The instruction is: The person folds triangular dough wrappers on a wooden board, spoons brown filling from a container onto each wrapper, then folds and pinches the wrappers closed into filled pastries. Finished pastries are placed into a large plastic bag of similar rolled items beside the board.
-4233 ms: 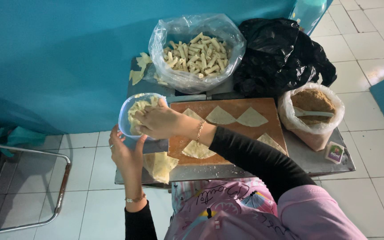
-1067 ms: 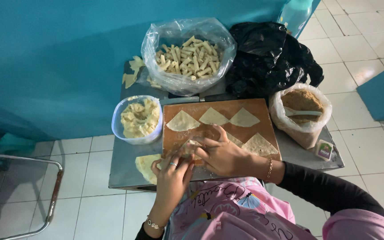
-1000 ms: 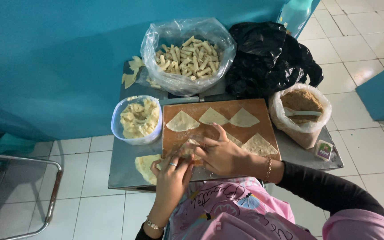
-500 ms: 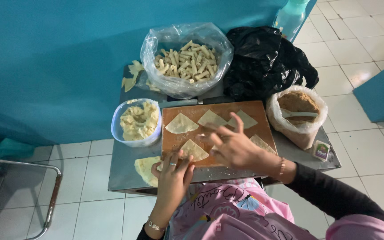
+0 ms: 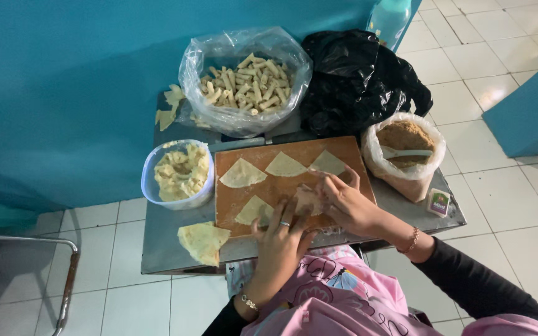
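Observation:
A wooden cutting board [image 5: 281, 186] lies on a small metal table [image 5: 169, 258]. Several triangular dough wrappers lie on it, such as one at the back left [image 5: 242, 173] and one at the front left [image 5: 253, 210]. My right hand [image 5: 347, 205] curls over a partly folded dough wrapper [image 5: 306, 200] near the board's front edge. My left hand [image 5: 281, 239], with a ring, presses its fingertips against the same wrapper from the front. A clear bowl of pale filling [image 5: 175, 174] stands left of the board.
A stack of wrappers [image 5: 202, 241] lies on the table's front left. Behind the board are a clear bag of rolled snacks [image 5: 244, 81] and a black bag [image 5: 356, 81]. A bag of brown powder with a white spoon [image 5: 406, 152] and a small packet [image 5: 438, 202] sit at the right. A metal frame [image 5: 63, 292] stands on the floor at the left.
About four seconds ago my left hand held the bowl while my right reached into it. The bowl now stands on the table, and both hands work a wrapper at the board's front.

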